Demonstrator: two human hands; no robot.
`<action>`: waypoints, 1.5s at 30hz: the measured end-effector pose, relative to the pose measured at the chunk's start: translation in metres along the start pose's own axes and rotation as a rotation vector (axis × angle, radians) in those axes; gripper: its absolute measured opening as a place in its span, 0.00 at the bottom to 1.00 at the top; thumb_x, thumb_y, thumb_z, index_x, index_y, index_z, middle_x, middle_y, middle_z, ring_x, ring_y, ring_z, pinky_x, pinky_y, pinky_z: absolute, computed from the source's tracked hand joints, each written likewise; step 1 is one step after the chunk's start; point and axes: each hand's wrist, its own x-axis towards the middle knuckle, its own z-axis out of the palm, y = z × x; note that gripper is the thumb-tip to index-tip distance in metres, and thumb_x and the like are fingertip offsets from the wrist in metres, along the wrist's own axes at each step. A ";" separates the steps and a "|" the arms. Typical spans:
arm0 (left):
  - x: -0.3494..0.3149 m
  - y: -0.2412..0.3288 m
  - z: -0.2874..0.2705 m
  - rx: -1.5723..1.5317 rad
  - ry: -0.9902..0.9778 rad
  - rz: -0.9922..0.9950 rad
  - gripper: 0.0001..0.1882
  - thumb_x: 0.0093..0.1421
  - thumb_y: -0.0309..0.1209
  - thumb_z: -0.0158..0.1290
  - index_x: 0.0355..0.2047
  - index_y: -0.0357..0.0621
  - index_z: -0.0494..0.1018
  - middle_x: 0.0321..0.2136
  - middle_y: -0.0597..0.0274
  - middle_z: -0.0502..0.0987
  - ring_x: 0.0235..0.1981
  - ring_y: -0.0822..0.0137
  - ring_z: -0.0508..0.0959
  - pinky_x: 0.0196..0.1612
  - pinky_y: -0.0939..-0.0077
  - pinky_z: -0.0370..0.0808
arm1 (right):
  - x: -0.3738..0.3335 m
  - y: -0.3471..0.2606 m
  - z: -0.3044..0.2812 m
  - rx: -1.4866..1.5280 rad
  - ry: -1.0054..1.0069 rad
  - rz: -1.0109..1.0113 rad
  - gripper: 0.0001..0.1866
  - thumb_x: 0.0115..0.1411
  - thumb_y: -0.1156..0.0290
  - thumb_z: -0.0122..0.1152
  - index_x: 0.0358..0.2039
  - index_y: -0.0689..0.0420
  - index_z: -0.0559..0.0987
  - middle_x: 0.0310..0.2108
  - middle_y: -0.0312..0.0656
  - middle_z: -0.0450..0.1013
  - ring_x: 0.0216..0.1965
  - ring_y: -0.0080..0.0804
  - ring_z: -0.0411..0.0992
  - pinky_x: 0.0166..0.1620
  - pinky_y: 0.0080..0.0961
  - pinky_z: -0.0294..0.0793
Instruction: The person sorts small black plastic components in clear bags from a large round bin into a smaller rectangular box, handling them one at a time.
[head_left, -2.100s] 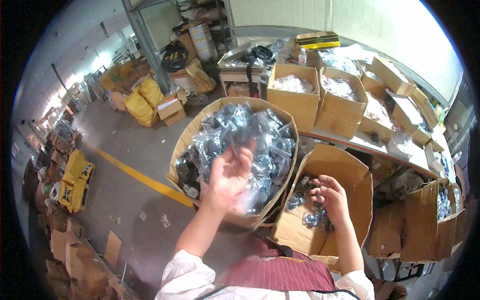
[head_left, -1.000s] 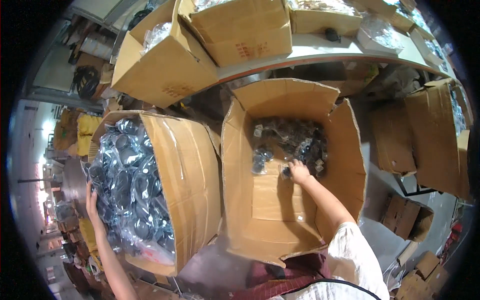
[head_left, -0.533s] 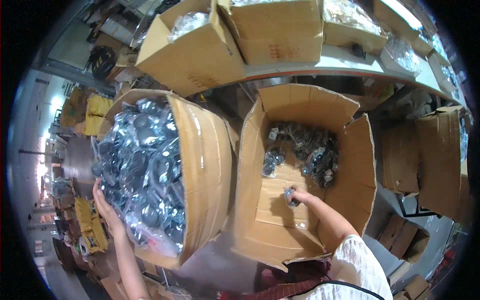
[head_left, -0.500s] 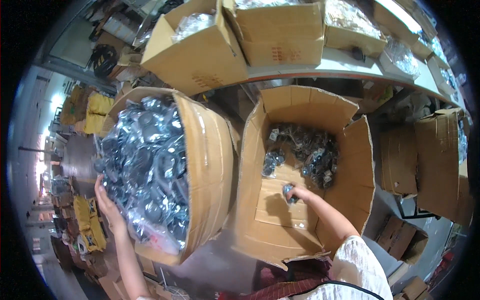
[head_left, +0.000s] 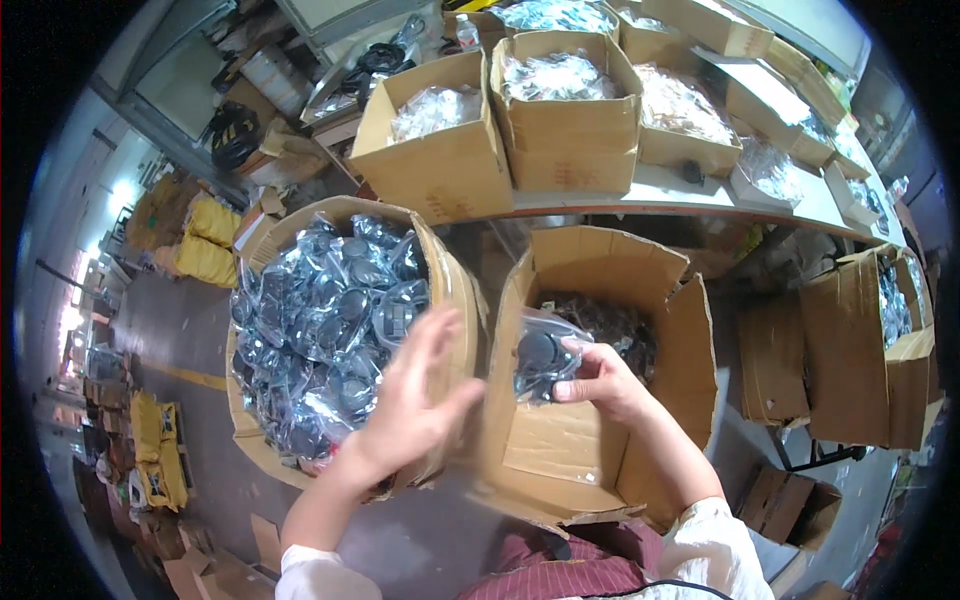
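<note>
My right hand [head_left: 606, 386] pinches a clear plastic bag [head_left: 541, 352] with a round black part inside, held up over the right-hand cardboard box [head_left: 686, 372]. Open and a little smeared by motion, my left hand [head_left: 413, 405] hovers at the near right side of the left-hand cardboard box [head_left: 462, 300], fingers apart and nothing in them. That box is heaped with clear bags of round black parts [head_left: 325, 318]. A smaller pile of bagged dark parts [head_left: 630, 325] lies at the far end of the right-hand box, partly hidden by the held bag.
Behind the two boxes runs a white table [head_left: 560, 203] bearing several cartons [head_left: 570, 150] of bagged items and a plastic bottle [head_left: 467, 33]. More cardboard boxes [head_left: 850, 350] stand at the right. Yellow sacks [head_left: 205, 250] lie at the far left.
My right hand has risen from the bottom of the right-hand box with the bag. My left hand has left the left-hand box's outer left side and swung right. The view has shifted.
</note>
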 end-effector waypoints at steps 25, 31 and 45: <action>0.016 -0.022 0.037 -0.849 -0.134 -0.356 0.23 0.69 0.25 0.53 0.62 0.33 0.62 0.56 0.54 0.71 0.54 0.67 0.74 0.55 0.70 0.76 | 0.032 -0.029 0.014 0.243 0.005 0.057 0.31 0.63 0.58 0.59 0.59 0.69 0.71 0.42 0.47 0.79 0.30 0.31 0.80 0.25 0.22 0.80; 0.018 -0.017 0.035 -0.866 -0.135 -0.325 0.29 0.67 0.25 0.56 0.65 0.33 0.59 0.59 0.54 0.69 0.54 0.68 0.74 0.57 0.71 0.73 | 0.024 -0.030 0.027 0.093 0.036 0.032 0.27 0.71 0.56 0.51 0.61 0.65 0.69 0.36 0.42 0.77 0.24 0.24 0.75 0.18 0.18 0.69; 0.024 -0.008 0.030 -0.969 -0.071 -0.395 0.37 0.61 0.19 0.58 0.68 0.36 0.55 0.61 0.51 0.68 0.61 0.62 0.70 0.64 0.66 0.67 | 0.006 -0.031 0.022 0.238 -0.157 0.048 0.43 0.69 0.41 0.45 0.70 0.64 0.58 0.49 0.48 0.76 0.36 0.30 0.76 0.35 0.24 0.76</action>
